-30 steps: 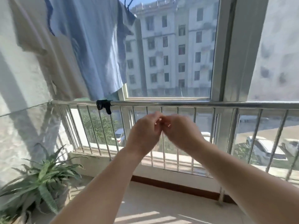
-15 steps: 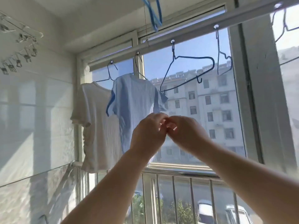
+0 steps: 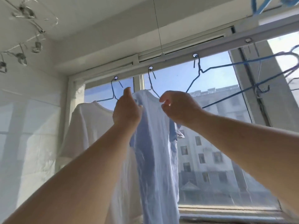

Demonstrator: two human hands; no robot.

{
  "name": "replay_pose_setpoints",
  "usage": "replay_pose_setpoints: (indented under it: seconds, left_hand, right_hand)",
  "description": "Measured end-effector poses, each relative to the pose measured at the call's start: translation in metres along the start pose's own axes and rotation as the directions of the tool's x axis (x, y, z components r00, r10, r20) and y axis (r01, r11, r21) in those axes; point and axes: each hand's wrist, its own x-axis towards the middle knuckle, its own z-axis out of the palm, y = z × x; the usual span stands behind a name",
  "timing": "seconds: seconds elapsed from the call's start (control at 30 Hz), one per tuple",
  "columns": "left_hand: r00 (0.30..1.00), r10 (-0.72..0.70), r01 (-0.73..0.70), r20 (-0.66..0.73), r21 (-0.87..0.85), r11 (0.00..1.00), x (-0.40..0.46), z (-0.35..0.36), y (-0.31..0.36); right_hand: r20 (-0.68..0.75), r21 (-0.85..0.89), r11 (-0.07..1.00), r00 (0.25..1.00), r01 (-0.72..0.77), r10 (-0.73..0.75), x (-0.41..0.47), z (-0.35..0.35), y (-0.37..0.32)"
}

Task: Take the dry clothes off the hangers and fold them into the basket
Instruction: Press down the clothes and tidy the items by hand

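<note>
A light blue shirt (image 3: 156, 143) hangs on a blue wire hanger (image 3: 152, 84) hooked to the drying rail (image 3: 178, 53) over the window. My left hand (image 3: 127, 110) is raised at the shirt's left shoulder, and its fingers curl into the fabric by the collar. At the shirt's right shoulder is my right hand (image 3: 179, 107), fingers loosely curled with a gap between thumb and fingertips, just touching the edge. A white shirt (image 3: 90, 126) hangs on another hanger to the left. No basket is in view.
An empty blue hanger (image 3: 226, 81) hangs tilted on the rail to the right, with more hangers (image 3: 291, 65) beyond it. A metal clip rack (image 3: 24, 34) hangs at the upper left. White tiled wall on the left, window glass ahead.
My view has tilted up from the railing to the rail. My hands, joined together before, have parted and risen to the blue shirt's shoulders.
</note>
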Motion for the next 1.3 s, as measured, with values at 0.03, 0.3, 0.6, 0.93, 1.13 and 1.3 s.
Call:
replay_pose_setpoints:
  seconds: [0.03, 0.3, 0.6, 0.93, 1.13, 1.3]
  left_hand:
    - [1.000, -0.007, 0.007, 0.001, -0.065, 0.998, 0.005, 0.004, -0.002]
    - [0.894, 0.316, -0.181, 0.318, -0.388, 0.903, -0.010, 0.028, -0.008]
    - [0.942, 0.156, 0.028, 0.296, -0.535, 0.845, 0.025, 0.030, -0.008]
    - [0.837, 0.455, -0.474, 0.303, -0.013, 0.881, 0.068, 0.051, 0.057]
    - [0.855, 0.510, -0.482, 0.095, -0.221, 0.848, 0.076, 0.060, 0.074]
    - [0.847, 0.521, -0.485, 0.102, -0.253, 0.837, 0.072, 0.057, 0.081]
  right_hand:
    - [-0.010, -0.003, 1.000, 1.000, 0.000, 0.000, 0.010, 0.001, -0.005]
    - [0.073, -0.176, 0.980, 0.992, -0.089, 0.103, 0.070, 0.017, -0.034]
    - [-0.084, -0.457, 0.888, 0.996, -0.057, 0.020, 0.072, 0.016, 0.009]
    - [-0.194, -0.498, 0.867, 0.973, 0.012, -0.125, 0.056, -0.025, 0.029]
    - [-0.304, -0.371, 0.928, 0.945, 0.001, -0.123, 0.028, -0.050, 0.039]
    - [-0.371, -0.267, 0.963, 0.926, -0.032, -0.072, 0.006, -0.057, 0.042]
